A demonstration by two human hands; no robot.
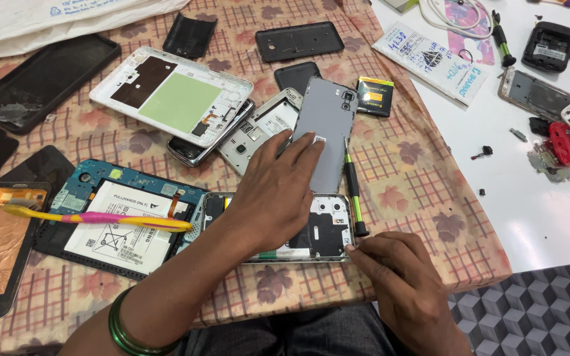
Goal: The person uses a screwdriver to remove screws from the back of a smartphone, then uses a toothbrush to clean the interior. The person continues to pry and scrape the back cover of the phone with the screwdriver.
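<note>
Both hands work an opened phone (321,231): left hand (275,194) pressing flat, fingers loose; right hand (397,277) pinching its corner. One slip could crack the frame.

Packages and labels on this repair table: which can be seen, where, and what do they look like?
White plastic bag: top left corner, blue print.
Flat white packet: top right of centre, rectangular, dark print.
Small battery: beside the grey back cover, black and yellow.
White battery label: inside the opened tablet, lower left.
</note>
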